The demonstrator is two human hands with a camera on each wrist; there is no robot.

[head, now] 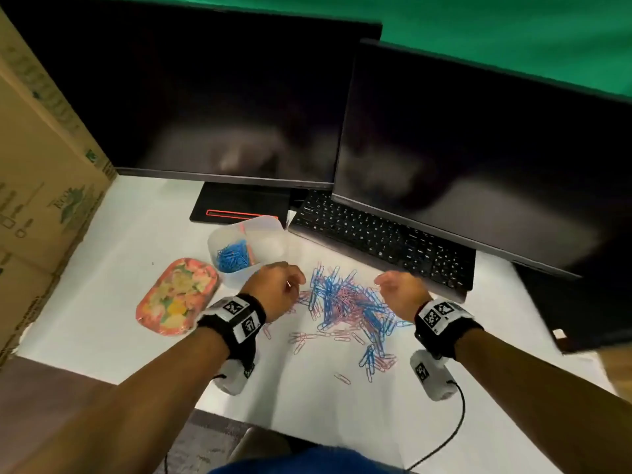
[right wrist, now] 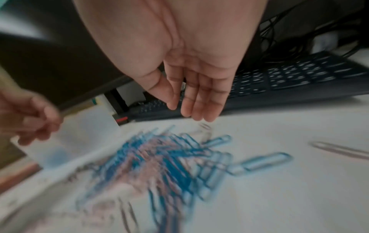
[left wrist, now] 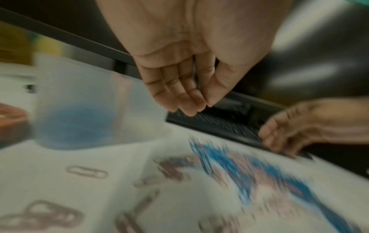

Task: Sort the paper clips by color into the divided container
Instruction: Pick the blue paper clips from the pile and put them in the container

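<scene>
A mixed pile of blue and pink paper clips [head: 345, 302] lies on the white table, blurred in both wrist views [left wrist: 249, 170] [right wrist: 159, 157]. The translucent divided container [head: 270, 221] stands behind and to the left of the pile. Its left compartment holds blue clips [head: 232, 256]; the right one looks empty. My left hand [head: 284, 285] hovers at the pile's left edge, fingers loosely extended with the thumb beside them [left wrist: 191, 104], and nothing shows in it. My right hand [head: 393, 285] hovers over the pile's right edge with straight fingers [right wrist: 187, 110] just above a loose pale clip [right wrist: 204, 126].
A floral pink lid [head: 178, 295] lies left of the container. A black keyboard [head: 376, 237] and two dark monitors [head: 222, 107] stand right behind the pile. A cardboard box [head: 41, 186] walls the left side. Stray clips [head: 342, 378] are scattered toward the front edge.
</scene>
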